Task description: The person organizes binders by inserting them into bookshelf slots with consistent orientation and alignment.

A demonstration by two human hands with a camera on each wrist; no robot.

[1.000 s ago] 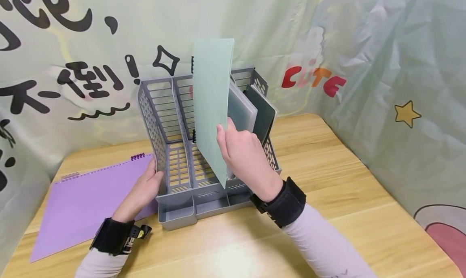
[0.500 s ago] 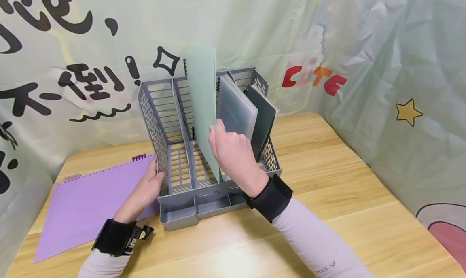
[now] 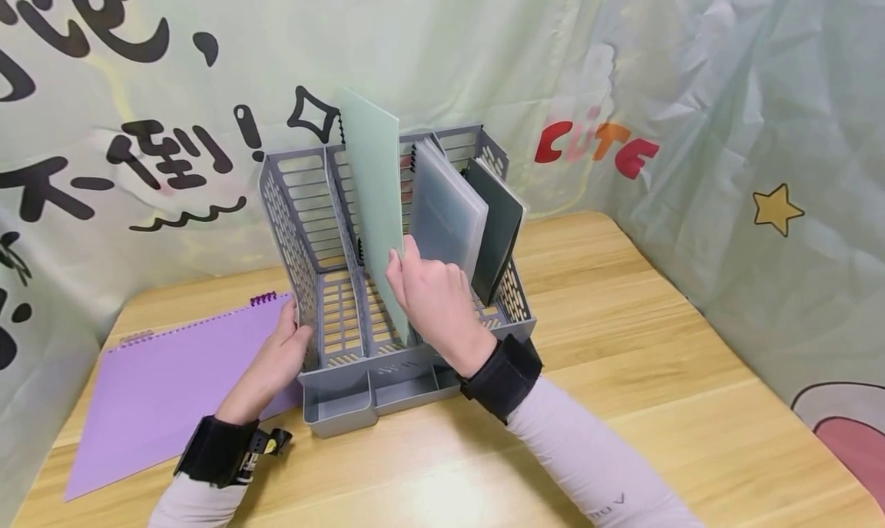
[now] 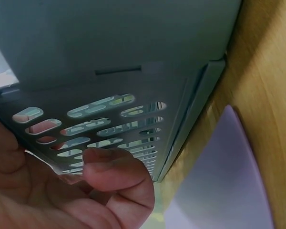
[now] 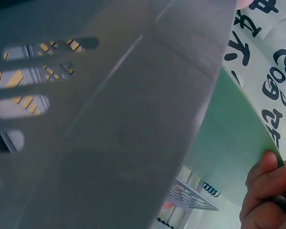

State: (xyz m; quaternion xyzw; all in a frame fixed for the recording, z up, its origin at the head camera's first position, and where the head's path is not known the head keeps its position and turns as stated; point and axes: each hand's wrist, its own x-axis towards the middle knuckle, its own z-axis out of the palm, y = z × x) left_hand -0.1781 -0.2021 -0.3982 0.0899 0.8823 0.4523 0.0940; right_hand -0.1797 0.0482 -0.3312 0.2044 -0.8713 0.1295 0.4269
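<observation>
A grey desk file rack [image 3: 339, 369] stands on the table, its slots split by perforated dividers. My right hand [image 3: 440, 301] pinches the near edge of a light green spiral notebook [image 3: 373, 197], which stands upright in the slot right of the left divider. In the right wrist view the fingers [image 5: 264, 186] hold the notebook's edge. My left hand [image 3: 273, 359] grips the rack's left side wall; the left wrist view shows curled fingers [image 4: 117, 171] against its slotted panel [image 4: 86, 112]. A clear-covered notebook [image 3: 445, 209] and a dark green notebook [image 3: 495, 232] stand further right.
A purple spiral notebook [image 3: 173, 382] lies flat on the wooden table [image 3: 622, 343], left of the rack, its corner beside the rack's base. Small open trays [image 3: 408, 390] run along the rack's front. A printed cloth [image 3: 470, 44] hangs behind the table.
My right hand has moved left and slightly lower with the light green notebook, which sits lower and further left in the rack. The clear-covered notebook shows more. My left hand stays in place.
</observation>
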